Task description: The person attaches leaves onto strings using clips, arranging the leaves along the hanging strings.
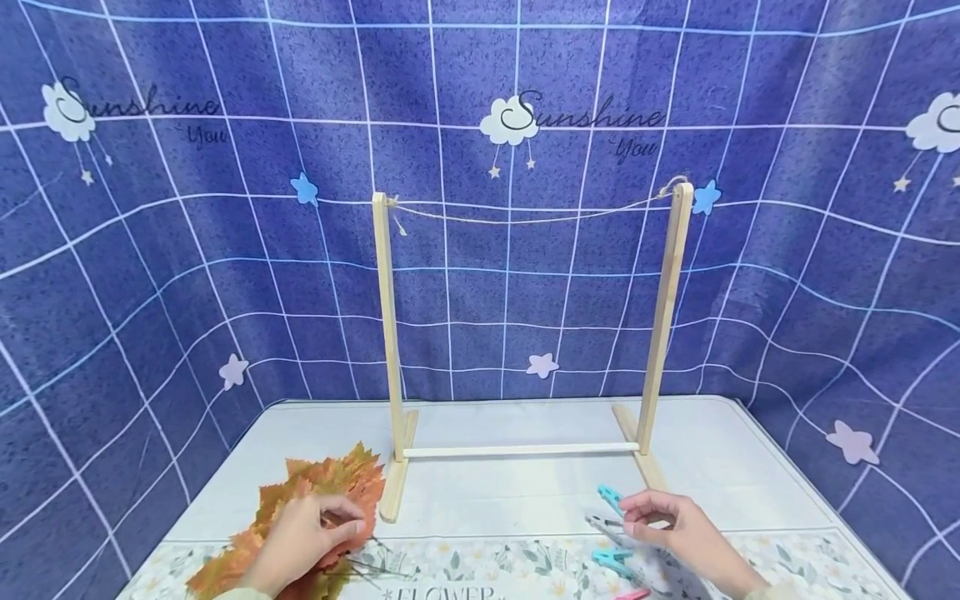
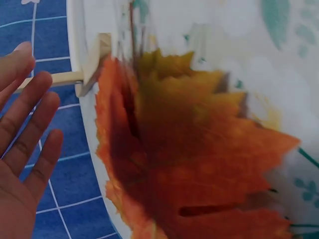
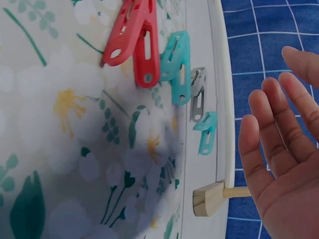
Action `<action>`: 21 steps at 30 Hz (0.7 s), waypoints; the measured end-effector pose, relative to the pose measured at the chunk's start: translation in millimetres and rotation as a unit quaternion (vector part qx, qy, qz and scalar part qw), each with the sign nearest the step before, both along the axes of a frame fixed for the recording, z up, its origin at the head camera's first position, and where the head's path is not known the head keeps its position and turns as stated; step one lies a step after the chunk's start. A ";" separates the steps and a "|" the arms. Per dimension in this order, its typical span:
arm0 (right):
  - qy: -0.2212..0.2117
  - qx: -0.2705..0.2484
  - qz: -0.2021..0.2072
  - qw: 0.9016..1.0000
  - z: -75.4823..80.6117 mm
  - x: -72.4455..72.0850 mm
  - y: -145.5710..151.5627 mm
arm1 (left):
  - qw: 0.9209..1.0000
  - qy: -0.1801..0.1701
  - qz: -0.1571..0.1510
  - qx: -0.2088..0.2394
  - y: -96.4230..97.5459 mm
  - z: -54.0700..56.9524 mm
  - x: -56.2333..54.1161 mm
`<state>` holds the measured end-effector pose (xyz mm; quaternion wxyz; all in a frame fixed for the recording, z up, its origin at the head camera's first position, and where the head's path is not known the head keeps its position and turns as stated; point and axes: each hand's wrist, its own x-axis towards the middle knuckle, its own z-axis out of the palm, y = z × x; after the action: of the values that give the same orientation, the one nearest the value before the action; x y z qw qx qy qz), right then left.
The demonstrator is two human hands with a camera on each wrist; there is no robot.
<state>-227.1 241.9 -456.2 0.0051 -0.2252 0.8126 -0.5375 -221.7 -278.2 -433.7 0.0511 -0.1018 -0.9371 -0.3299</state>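
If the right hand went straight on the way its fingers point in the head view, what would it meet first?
Probably the far turquoise clip, with the gray clip close beside that line. Depth is unclear: the right hand may be high enough to pass over both.

Backdrop, left: through the head camera I read "Sunshine" [image 1: 150, 104] in dark script on the blue backdrop [image 1: 480, 300], its first letter lying over a white cloud [image 1: 66, 121].
Beneath it: I made out "You" [image 1: 206, 134], lower and to the right.
Backdrop, centre: I found the same words again, "Sunshine You" [image 1: 600, 114], starting over the middle cloud [image 1: 498, 127].
Right-hand cloud: I saw only a dark stroke on this cloud [image 1: 930, 125], cut off by the frame's side.
Floral tablecloth [image 1: 480, 557]: I read "FLOWER" [image 1: 446, 594] in grey capitals, right at my view's bottom edge.
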 end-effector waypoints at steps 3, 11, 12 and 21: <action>-0.022 -0.008 0.014 1.000 -2.7 0.8 1.8 | 0.999 -0.021 -0.039 0.002 -5.5 -6.7 0.6; -0.024 -0.010 0.071 0.997 -12.8 1.4 5.1 | 0.993 -0.078 -0.091 -0.021 -19.2 -23.8 1.4; -0.032 -0.011 0.082 0.996 -13.5 1.8 5.9 | 0.992 -0.080 -0.096 -0.024 -19.8 -24.5 1.4; -0.079 -0.032 0.179 0.980 -21.3 6.6 12.9 | 0.986 -0.106 -0.127 -0.021 -18.7 -28.8 -0.7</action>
<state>-220.4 254.8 -477.5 0.1586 -0.3237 0.7388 -0.5694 -222.4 -297.0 -462.5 -0.0932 -0.1856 -0.9232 -0.3233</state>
